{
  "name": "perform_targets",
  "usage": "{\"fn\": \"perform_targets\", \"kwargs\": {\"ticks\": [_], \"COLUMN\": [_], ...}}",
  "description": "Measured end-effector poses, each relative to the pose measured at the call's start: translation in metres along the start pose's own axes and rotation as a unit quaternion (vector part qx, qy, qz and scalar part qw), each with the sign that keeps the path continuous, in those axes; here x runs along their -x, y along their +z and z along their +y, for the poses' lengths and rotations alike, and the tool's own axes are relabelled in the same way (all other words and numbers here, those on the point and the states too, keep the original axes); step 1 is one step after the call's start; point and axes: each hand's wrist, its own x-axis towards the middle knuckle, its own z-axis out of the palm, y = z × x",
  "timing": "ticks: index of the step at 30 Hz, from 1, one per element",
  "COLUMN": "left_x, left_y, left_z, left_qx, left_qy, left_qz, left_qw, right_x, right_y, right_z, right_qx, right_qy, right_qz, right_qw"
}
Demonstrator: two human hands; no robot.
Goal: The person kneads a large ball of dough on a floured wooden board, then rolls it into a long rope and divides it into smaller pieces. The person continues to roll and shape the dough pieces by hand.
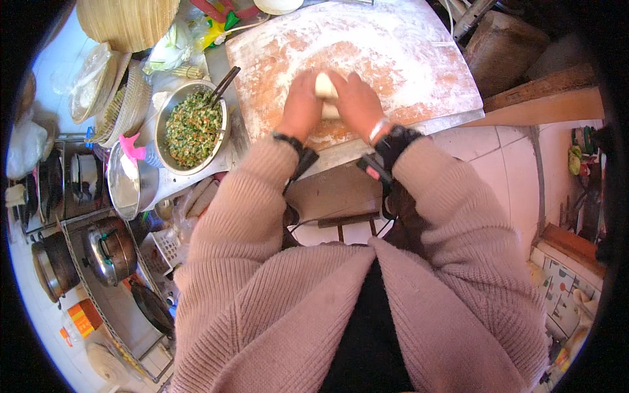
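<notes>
A pale lump of dough (pixel 325 86) lies on a floured wooden board (pixel 268 105), between my two hands. My left hand (pixel 302 105) presses against its left side. From the right, my right hand (pixel 356 103) cups the same dough, its thumb near the top. The undersides of both hands are hidden. Left of the board stands a metal bowl (pixel 158 132) of chopped green and orange filling (pixel 191 127), with dark chopsticks (pixel 226 86) leaning over its rim. White flour (pixel 363 39) is spread across much of the board.
A second metal bowl (pixel 123 194) with a pink-handled item (pixel 131 147) stands below the filling bowl. Woven baskets (pixel 130 100) and a bagged leafy vegetable (pixel 169 49) are at the upper left. A wire rack with pots (pixel 110 250) stands at the left. A wooden beam (pixel 545 105) is at the right.
</notes>
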Motion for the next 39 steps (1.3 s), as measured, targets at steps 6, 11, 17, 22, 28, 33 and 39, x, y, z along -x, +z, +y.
{"fn": "perform_targets", "kwargs": {"ticks": [6, 11, 17, 22, 28, 33, 39], "left_x": [-0.047, -0.008, 0.025, -0.025, -0.04, 0.037, 0.077], "left_y": [0.005, -0.063, -0.037, -0.01, -0.013, -0.065, -0.075], "left_z": [-0.007, 0.037, 0.044, 0.004, 0.006, 0.0, -0.011], "left_qx": [0.107, 0.183, 0.004, 0.049, 0.091, 0.532, 0.767], "left_qy": [-0.172, -0.145, 0.069, -0.023, -0.088, -0.286, -0.355], "left_qz": [-0.053, -0.167, -0.074, 0.014, 0.023, 0.076, 0.079], "left_qw": [0.978, 0.958, 0.995, 0.998, 0.992, 0.793, 0.528], "right_x": [-0.058, -0.004, 0.033, -0.029, -0.068, -0.018, -0.047], "right_y": [-0.005, -0.039, -0.018, 0.002, -0.016, -0.033, 0.039], "right_z": [0.014, 0.01, 0.0, 0.01, 0.031, 0.145, 0.119], "right_qx": [0.061, -0.171, -0.035, -0.004, -0.095, -0.643, -0.844], "right_qy": [0.03, -0.083, -0.059, 0.01, 0.031, 0.185, 0.15], "right_qz": [-0.063, 0.002, 0.005, 0.014, -0.152, 0.165, -0.081], "right_qw": [0.996, 0.982, 0.998, 1.0, 0.983, 0.725, 0.508]}}
